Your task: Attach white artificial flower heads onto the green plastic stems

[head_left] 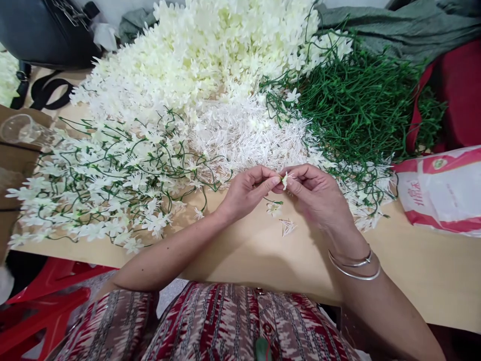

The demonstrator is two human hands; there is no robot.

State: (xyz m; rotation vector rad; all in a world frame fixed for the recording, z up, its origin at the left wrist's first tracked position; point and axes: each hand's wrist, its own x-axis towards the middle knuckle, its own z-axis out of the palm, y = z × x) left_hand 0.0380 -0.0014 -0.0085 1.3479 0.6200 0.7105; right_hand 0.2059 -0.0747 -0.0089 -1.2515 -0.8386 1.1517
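Beige in colour, the table (pixel 417 281) bears a black bag (pixel 48 35) at the far left and a red-and-white packet (pixel 443 193) at the right; what either contains cannot be told. The person's left hand (pixel 246 193) and right hand (pixel 321 198) meet, fingertips pinched together. A clear cup (pixel 22 129) is near the left edge, contents unclear. Smallest is a white flower (pixel 285 181), gripped between both hands: probably light, soft and easily creased, best held by its base.

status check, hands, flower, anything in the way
Left hand and right hand pinching small white flower. Nearest on table: stemmed flower, thin white pieces, not blocking.
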